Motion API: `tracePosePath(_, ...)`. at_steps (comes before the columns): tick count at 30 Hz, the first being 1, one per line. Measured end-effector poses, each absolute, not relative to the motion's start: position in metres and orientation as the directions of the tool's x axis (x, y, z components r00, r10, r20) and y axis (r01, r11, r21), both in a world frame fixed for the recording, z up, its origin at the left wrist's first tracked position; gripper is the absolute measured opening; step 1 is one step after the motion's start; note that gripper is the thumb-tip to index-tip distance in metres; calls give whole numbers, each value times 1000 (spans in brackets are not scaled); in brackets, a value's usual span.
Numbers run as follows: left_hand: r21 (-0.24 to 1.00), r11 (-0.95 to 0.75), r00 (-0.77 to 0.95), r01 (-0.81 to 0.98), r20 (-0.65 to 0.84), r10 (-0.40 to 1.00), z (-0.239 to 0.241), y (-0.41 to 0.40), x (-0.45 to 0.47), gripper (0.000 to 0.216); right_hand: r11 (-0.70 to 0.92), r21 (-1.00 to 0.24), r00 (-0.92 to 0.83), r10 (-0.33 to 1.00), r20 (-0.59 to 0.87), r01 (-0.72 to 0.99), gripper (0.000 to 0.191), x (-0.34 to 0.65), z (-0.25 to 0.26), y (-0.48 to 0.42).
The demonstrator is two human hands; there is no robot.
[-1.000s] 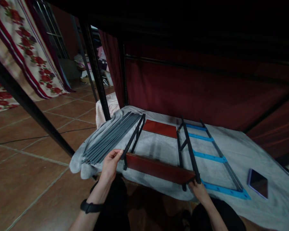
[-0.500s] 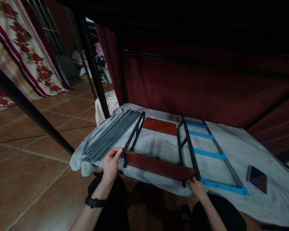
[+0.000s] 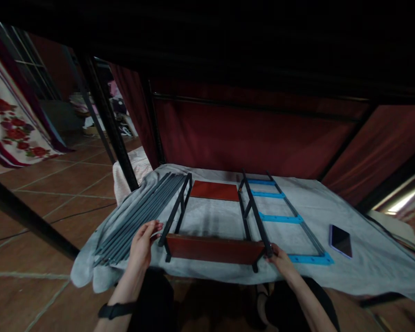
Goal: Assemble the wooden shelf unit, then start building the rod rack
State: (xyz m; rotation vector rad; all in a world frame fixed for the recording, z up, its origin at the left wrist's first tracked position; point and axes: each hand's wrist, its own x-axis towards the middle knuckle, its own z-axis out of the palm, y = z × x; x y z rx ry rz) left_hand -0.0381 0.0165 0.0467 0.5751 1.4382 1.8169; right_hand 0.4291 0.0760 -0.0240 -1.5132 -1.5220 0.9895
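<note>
Your left hand (image 3: 143, 242) is hovering loosely open, fingertips just left of the black metal rack with red-brown wooden boards (image 3: 214, 249). Your right hand (image 3: 281, 259) is gripping the rack's near right corner. Left of the rack, bundled grey metal rods (image 3: 138, 214) are lying on the grey cloth (image 3: 366, 263). Right of the rack, a blue-runged flat frame (image 3: 280, 218) is lying, with a dark phone (image 3: 340, 240) beyond.

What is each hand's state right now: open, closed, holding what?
Left hand: at the left side frame, grip cannot be told.
Right hand: closed on the right side frame.
</note>
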Motion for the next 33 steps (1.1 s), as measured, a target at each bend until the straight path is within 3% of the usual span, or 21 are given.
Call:
tracePosePath(4,960,12,-584,-279,-180,791,57,53,-57,46,-80,-963,50,996,-69,256,51,448,7,112)
tracePosePath(11,949,90,-464,-303,-230,855,44,114,-82,33,82,-968,0,996,85,238,53,422,82,204)
tracePosePath(16,941,152,-425,-302,-276,862,31,150,-95,36,206,-930,-180,971,156,306,45,360,109,277)
tracePosePath(22,976,88,-450,-197,-170,877,31,169,-92,52,289,-848,-448,891,69,445,27,290,92,344)
tracePosePath(24,988,102,-440,-116,-143,887,28,173,-91,52,309,-781,-494,870,2,542,24,270,77,362)
tracePosePath(27,984,169,-429,51,-131,894,19,182,-94,47,385,-536,-498,863,-79,751,24,243,56,385)
tracePosePath(29,963,217,-441,161,-126,889,12,190,-98,41,421,-412,-496,863,-91,808,25,226,45,397)
tracePosePath(33,922,177,-418,344,-18,908,0,202,-98,34,445,-300,-492,865,-99,844,34,197,28,419)
